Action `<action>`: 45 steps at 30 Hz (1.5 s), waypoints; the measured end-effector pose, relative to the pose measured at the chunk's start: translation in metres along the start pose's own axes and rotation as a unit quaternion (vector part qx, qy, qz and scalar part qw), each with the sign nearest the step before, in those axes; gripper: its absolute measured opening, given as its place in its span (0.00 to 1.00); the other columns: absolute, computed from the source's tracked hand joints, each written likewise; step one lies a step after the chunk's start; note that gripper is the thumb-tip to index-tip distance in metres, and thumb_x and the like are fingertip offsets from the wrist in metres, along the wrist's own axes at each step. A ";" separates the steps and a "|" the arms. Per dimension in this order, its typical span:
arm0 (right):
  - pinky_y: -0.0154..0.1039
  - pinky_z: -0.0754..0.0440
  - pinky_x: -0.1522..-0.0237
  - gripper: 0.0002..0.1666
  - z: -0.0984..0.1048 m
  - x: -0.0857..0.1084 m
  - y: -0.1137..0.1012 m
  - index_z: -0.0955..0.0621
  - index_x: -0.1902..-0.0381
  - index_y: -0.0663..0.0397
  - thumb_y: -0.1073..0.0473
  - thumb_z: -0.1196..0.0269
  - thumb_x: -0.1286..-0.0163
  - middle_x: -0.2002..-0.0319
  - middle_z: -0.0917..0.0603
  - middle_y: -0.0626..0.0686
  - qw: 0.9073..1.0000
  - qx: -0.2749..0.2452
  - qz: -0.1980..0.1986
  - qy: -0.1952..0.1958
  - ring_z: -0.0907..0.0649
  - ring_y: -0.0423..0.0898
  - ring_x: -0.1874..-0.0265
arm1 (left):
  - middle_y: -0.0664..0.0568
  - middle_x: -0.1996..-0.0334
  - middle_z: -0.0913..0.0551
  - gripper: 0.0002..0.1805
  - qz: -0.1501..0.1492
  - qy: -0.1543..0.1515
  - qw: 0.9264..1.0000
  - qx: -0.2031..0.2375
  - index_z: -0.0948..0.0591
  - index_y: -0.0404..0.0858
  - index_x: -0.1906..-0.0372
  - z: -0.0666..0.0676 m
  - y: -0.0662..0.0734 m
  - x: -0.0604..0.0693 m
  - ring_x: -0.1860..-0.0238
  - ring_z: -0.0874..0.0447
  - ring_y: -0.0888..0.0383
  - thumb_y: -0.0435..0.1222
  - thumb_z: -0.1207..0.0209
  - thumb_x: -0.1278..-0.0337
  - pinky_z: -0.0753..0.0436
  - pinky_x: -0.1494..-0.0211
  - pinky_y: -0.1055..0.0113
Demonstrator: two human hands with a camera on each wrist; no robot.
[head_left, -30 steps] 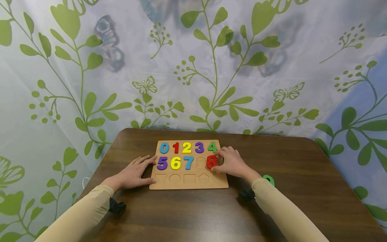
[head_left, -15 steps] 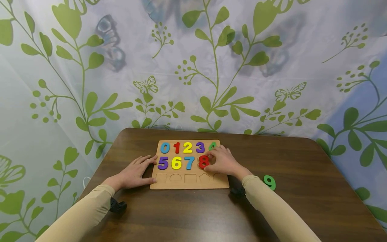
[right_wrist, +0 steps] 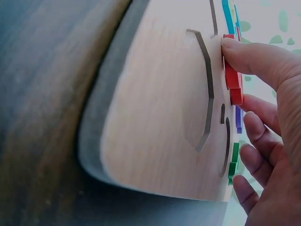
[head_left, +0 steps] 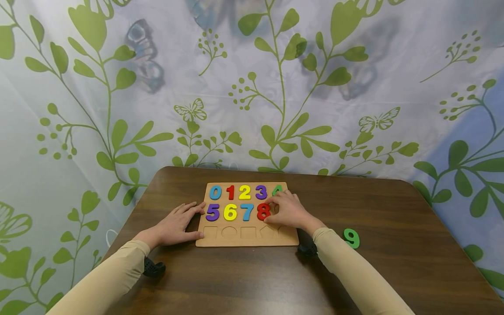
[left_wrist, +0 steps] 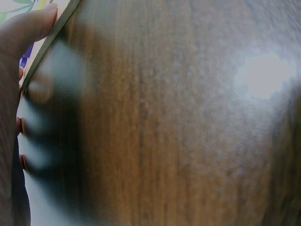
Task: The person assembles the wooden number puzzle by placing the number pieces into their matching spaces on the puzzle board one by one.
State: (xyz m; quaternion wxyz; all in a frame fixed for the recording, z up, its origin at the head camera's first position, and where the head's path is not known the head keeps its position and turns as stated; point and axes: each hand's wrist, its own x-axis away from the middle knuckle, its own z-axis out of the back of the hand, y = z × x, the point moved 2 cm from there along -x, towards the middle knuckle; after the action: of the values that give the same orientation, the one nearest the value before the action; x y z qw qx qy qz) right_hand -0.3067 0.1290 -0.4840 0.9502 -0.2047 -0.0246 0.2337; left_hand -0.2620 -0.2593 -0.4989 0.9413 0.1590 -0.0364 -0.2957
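A wooden number puzzle board [head_left: 224, 242] lies on the table, with colored numbers 0 to 7 seated in its upper two rows. My right hand [head_left: 292, 211] pinches the red number 8 [head_left: 262, 211] between thumb and index finger, over its recess just right of the blue 7 [head_left: 247, 212]. In the right wrist view the red 8 [right_wrist: 232, 75] still stands proud of the board; whether it is fully seated I cannot tell. My left hand [head_left: 176, 225] rests with extended fingers and thumb against the board's left edge. The green 4 [head_left: 277, 190] is partly hidden by my right hand.
A green number 9 [head_left: 351, 238] lies on the brown table [head_left: 244, 280] beyond my right forearm. The board's bottom row has shaped recesses [head_left: 229, 232]. A patterned curtain [head_left: 220, 87] hangs behind the table's far edge.
My right hand has carried the red 8 leftward from the board's right side to the recess next to the 7. The green 9 is more exposed. The left hand has stayed put.
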 end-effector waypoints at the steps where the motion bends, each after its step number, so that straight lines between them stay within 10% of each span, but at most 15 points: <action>1: 0.52 0.33 0.49 0.34 0.000 0.000 0.000 0.13 0.45 0.41 0.36 0.22 0.48 0.55 0.20 0.41 1.000 -0.003 -0.001 0.000 0.29 0.45 0.52 | 0.48 0.21 0.40 0.44 -0.001 0.001 1.000 -0.001 0.29 0.43 0.29 0.000 0.000 0.000 0.22 0.45 0.38 0.69 0.42 0.40 0.47 0.24 0.36; 45: 0.51 0.35 0.46 0.39 0.010 0.009 0.006 0.16 0.39 0.39 0.34 0.23 0.47 0.47 0.20 0.45 0.999 -0.043 -0.008 -0.007 0.31 0.47 0.47 | 0.50 0.20 0.41 0.46 0.006 -0.005 1.000 0.000 0.30 0.44 0.27 0.000 0.000 -0.001 0.22 0.47 0.39 0.70 0.43 0.41 0.49 0.23 0.36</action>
State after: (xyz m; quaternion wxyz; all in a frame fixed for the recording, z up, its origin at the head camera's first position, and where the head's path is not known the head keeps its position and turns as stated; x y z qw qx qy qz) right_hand -0.3029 0.1415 -0.4772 0.9421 -0.2440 -0.0428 0.2259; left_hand -0.2627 -0.2593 -0.4986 0.9426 0.1577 -0.0420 -0.2913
